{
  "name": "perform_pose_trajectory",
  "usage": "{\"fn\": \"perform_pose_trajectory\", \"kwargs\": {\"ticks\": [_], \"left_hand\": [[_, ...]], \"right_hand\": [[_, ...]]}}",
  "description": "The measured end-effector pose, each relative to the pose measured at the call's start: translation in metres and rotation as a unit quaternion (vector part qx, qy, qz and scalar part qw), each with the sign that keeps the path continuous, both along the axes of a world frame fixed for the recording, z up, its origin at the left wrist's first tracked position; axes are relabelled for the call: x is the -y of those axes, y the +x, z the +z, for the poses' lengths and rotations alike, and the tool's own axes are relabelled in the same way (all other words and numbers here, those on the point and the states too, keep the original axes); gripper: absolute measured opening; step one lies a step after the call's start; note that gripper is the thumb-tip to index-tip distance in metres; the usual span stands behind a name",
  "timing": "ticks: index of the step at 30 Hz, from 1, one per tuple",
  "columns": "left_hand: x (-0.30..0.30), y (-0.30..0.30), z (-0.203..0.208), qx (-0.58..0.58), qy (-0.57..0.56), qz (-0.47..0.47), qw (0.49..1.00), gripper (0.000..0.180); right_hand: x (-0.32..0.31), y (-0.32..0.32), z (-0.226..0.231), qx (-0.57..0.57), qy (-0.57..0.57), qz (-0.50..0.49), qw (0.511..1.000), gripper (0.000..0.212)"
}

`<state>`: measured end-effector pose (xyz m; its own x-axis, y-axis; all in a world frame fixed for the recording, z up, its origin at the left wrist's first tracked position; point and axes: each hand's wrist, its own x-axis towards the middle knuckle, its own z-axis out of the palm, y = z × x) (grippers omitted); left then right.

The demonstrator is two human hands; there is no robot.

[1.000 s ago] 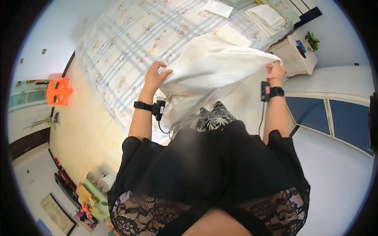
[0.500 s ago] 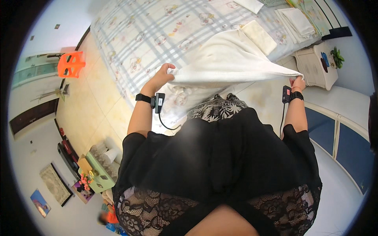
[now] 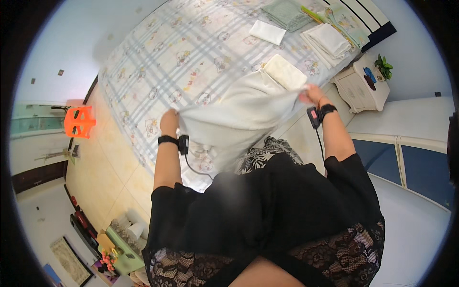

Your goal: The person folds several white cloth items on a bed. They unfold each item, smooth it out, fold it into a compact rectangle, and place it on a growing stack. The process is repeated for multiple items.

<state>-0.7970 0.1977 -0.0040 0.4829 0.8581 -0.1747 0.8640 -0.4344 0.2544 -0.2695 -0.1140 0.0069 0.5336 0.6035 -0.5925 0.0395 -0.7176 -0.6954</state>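
Observation:
A large white cloth (image 3: pixel 239 112) is stretched in a sagging curve between my two hands above the near part of the bed. My left hand (image 3: pixel 169 120) is closed on its left corner. My right hand (image 3: pixel 313 95), smeared by motion, grips the right corner beside a folded cream cloth (image 3: pixel 285 71). The white cloth's far part rests on the bed against that cream cloth, and its near edge hangs over the bed's front. What type of linen it is, I cannot tell.
The bed (image 3: pixel 158 67) has a plaid, cartoon-print sheet. On it lie a folded white cloth (image 3: pixel 267 32), a white stack (image 3: pixel 330 42) and a folded green cloth (image 3: pixel 287 15). A white nightstand (image 3: pixel 361 88) stands right, an orange stool (image 3: pixel 80 122) left.
My left hand, earlier with fingers apart beside the cloth, now grips its corner. My right hand has come inward with its corner, so the cloth's taut edge now sags. The view has shifted.

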Motion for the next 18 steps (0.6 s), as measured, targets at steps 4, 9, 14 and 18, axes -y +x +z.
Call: {"fn": "perform_pose_trajectory", "kwargs": {"ticks": [4, 9, 14, 18], "left_hand": [[-0.067, 0.022, 0.078, 0.32, 0.033, 0.189, 0.928, 0.025], [-0.063, 0.037, 0.23, 0.735, 0.173, 0.09, 0.649, 0.021], [-0.011, -0.011, 0.274, 0.751, 0.21, 0.062, 0.622, 0.019], [0.039, -0.071, 0.242, 0.673, 0.175, 0.092, 0.713, 0.02]], "right_hand": [[-0.064, 0.0, 0.098, 0.336, 0.385, -0.005, 0.86, 0.02], [-0.055, -0.014, 0.213, 0.107, 0.668, -0.245, 0.695, 0.022], [0.022, -0.049, 0.211, 0.289, 0.538, -0.264, 0.747, 0.021], [0.079, -0.074, 0.147, 0.149, 0.477, -0.252, 0.829, 0.023]]}}
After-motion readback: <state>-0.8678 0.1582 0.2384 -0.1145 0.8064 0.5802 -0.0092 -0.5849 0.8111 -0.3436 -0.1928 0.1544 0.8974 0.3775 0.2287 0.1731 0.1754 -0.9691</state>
